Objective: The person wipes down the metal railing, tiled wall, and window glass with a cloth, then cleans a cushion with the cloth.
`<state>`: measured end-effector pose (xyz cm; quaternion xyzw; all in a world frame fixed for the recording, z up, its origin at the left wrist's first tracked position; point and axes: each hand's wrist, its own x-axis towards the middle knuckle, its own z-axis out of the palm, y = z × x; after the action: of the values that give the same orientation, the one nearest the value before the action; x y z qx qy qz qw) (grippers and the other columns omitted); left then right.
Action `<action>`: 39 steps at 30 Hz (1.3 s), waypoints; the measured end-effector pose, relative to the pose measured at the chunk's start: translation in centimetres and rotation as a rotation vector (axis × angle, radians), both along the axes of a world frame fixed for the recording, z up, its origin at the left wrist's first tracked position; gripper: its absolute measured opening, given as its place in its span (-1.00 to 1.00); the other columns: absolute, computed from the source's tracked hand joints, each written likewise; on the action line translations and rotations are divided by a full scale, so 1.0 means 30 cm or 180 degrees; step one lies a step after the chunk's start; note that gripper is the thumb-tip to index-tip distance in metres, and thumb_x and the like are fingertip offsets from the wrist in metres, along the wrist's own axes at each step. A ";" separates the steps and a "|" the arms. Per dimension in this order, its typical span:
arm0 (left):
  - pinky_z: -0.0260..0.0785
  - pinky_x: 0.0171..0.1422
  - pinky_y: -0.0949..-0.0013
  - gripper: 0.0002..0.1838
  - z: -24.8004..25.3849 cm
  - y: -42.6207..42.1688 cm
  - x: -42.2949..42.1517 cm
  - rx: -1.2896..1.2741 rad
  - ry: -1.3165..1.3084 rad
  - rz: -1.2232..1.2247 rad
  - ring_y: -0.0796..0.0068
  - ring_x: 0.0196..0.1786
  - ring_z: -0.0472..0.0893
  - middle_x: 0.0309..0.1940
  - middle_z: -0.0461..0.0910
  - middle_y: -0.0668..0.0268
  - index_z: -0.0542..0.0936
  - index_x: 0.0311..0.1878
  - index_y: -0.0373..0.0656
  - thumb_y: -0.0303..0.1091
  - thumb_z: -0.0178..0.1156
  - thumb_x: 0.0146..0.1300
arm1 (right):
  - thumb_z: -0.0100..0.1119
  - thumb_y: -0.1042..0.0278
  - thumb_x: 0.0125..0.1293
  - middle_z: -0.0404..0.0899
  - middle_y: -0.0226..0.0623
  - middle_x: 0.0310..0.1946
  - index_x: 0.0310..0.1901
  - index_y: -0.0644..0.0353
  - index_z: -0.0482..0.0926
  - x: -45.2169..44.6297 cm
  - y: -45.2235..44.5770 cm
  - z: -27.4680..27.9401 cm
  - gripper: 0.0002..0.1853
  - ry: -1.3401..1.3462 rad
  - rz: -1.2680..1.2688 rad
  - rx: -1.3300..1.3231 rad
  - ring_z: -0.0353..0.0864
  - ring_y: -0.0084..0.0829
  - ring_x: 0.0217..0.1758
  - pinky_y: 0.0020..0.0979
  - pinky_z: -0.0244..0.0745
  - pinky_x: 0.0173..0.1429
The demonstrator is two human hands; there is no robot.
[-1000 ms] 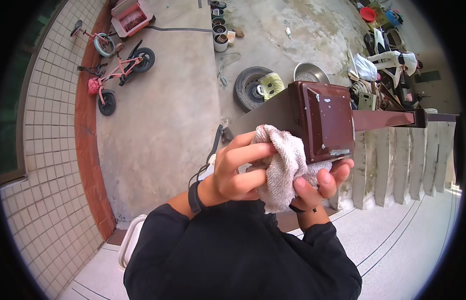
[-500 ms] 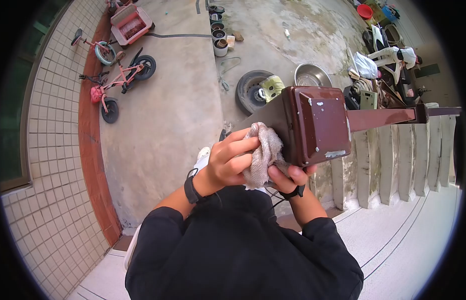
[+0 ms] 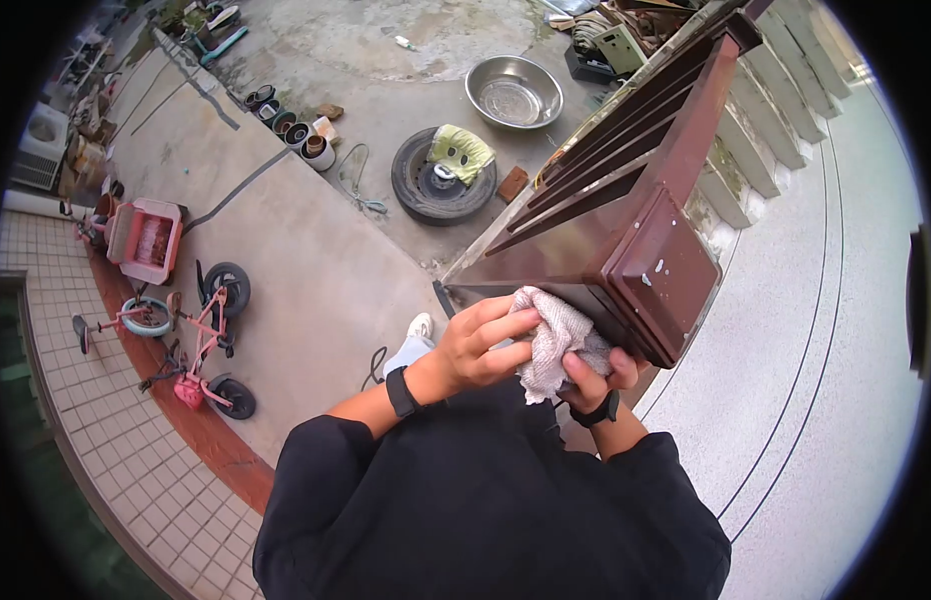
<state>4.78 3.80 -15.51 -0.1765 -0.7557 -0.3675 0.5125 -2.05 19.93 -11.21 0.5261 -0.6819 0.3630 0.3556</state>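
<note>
A crumpled whitish cloth [image 3: 554,335] is bunched against the near side of a dark brown metal railing post [image 3: 611,275]. My left hand [image 3: 476,345] grips the cloth, its fingers curled over the left part. At the cloth's lower right, my right hand [image 3: 598,382] pinches its edge with the thumb, close under the post's corner; some of its fingers are partly hidden. The post's square cap [image 3: 671,270] shows chipped paint spots. From the post a brown railing [image 3: 676,155] slopes away to the upper right.
Beyond the railing a tire [image 3: 426,200] lies with a green-yellow cushion-like item [image 3: 461,155], near a metal basin [image 3: 514,95]. Concrete steps [image 3: 731,190] run along the right. Pink children's bikes [image 3: 211,340] and a pink bin [image 3: 146,240] stand left by the tiled wall.
The view has turned and tilted, so the post now appears slanted and more of the railing shows. Both hands and the cloth stay pressed against the post's side.
</note>
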 end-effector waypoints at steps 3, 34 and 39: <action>0.62 -0.10 0.22 -0.56 -0.013 -0.046 -0.025 0.0087 0.0085 -0.0209 0.07 -0.04 0.65 0.09 0.55 0.19 0.56 -0.09 -0.05 -0.50 0.44 -0.11 | 0.55 0.24 0.02 0.18 -0.32 0.29 -0.02 -0.18 0.69 0.074 -0.016 0.021 -0.57 0.0022 -0.0733 0.0088 0.33 0.06 0.35 0.00 0.38 0.38; 0.43 0.01 0.22 -0.49 0.035 -0.086 -0.070 0.0117 0.0029 -0.0625 0.16 -0.06 0.56 -0.03 0.50 0.12 0.47 -0.02 -0.17 -0.46 0.51 -0.03 | 0.34 0.52 0.01 0.38 -0.13 0.30 0.15 0.21 0.58 0.183 -0.118 -0.130 -0.44 0.0197 -0.1694 -0.0300 0.39 0.09 0.35 0.04 0.46 0.32; 0.44 0.02 0.21 -0.54 -0.062 -0.132 -0.003 0.0213 -0.0769 -0.0646 0.15 -0.06 0.57 -0.06 0.55 0.07 0.50 -0.09 -0.20 -0.53 0.49 -0.06 | 0.31 0.56 -0.05 0.46 -0.27 0.26 0.12 0.17 0.62 0.205 -0.115 -0.200 -0.43 -0.0231 -0.1485 0.0318 0.49 -0.10 0.30 -0.07 0.52 0.28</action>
<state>4.68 -0.15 -17.37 -0.1892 -0.7775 -0.4609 0.3838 4.10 16.46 -17.21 0.3579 -0.8144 0.2556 0.3786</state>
